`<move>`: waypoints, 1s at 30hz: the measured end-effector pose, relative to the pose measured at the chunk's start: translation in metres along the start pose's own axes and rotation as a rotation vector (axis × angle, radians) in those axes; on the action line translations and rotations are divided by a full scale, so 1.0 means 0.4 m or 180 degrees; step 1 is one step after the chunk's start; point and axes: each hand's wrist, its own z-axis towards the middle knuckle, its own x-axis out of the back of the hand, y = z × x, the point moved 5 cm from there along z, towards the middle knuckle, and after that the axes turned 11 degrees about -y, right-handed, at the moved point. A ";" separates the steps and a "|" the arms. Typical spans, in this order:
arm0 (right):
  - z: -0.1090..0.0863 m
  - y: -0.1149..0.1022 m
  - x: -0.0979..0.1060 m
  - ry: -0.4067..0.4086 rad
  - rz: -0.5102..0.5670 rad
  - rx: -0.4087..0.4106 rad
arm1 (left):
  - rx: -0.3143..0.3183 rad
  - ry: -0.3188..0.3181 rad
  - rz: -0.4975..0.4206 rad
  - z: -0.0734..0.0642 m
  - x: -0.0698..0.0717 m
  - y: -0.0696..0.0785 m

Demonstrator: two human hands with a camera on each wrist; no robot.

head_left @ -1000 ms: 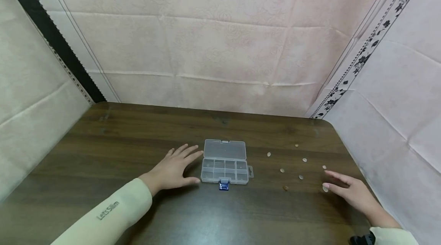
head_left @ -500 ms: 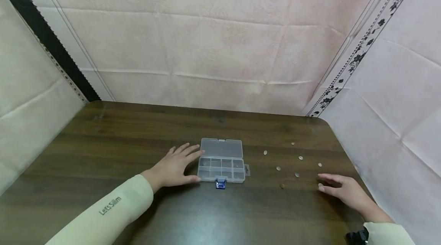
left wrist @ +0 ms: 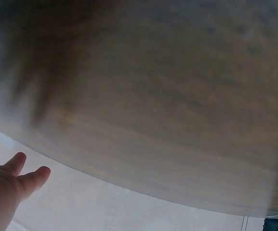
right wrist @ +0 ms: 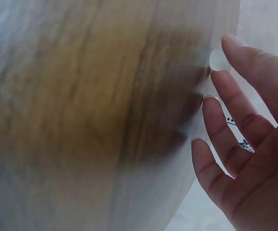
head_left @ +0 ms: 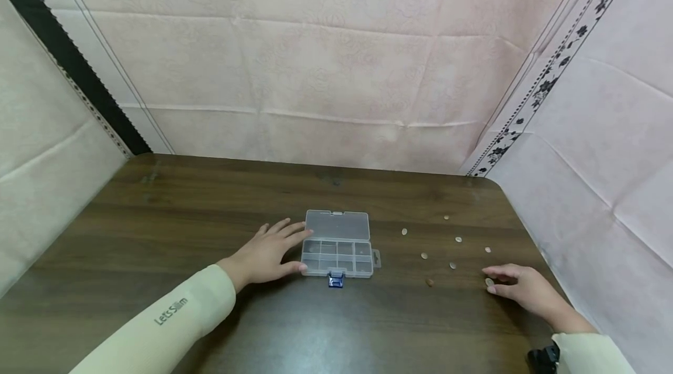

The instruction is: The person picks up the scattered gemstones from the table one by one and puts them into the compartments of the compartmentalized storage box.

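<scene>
Box (head_left: 337, 242) of clear plastic lies opened near the middle of the dark wooden tabletop (head_left: 236, 187). Its lid (head_left: 337, 225) is turned back to the far side, and its body (head_left: 337, 255) is divided into small compartments in two rows. At the near edge there is a blue latch (head_left: 336, 281), and from the right side sticks out a clear tab (head_left: 376, 258).

The left hand (head_left: 260, 258) is placed just at the left of the box. Its fingers are spread and grasp nothing; the tip of the index finger reaches the edge of the lid, and the thumb seems to touch the side of the body.

The right hand (head_left: 528, 289) is near the right edge of the tabletop, well apart from the box. Its thumb and index finger pinch one small pale disc (right wrist: 218, 60), and the other fingers are lightly bent. I cannot tell if this disc touches the tabletop. Seven more discs (head_left: 424, 256) lie scattered to the right of the box, one of them just beyond the right fingertips.

The left sleeve (head_left: 194, 304) is pale green with dark lettering, and a black device (head_left: 544, 358) is at the right wrist. Behind the tabletop hangs a pale creased cloth (head_left: 326, 70); a floral border (head_left: 547, 86) runs down at its right.
</scene>
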 end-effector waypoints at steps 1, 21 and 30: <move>0.001 -0.001 0.000 0.0017 -0.0017 0.0018 | 0.0005 -0.0006 0.0006 -0.001 0.001 0.000; 0.006 -0.016 -0.007 0.0202 -0.0434 0.0230 | -0.0035 -0.0059 0.0158 -0.003 0.002 0.005; 0.006 -0.011 -0.008 0.0087 -0.0380 0.0105 | -0.0047 -0.0052 0.0156 0.001 -0.001 0.006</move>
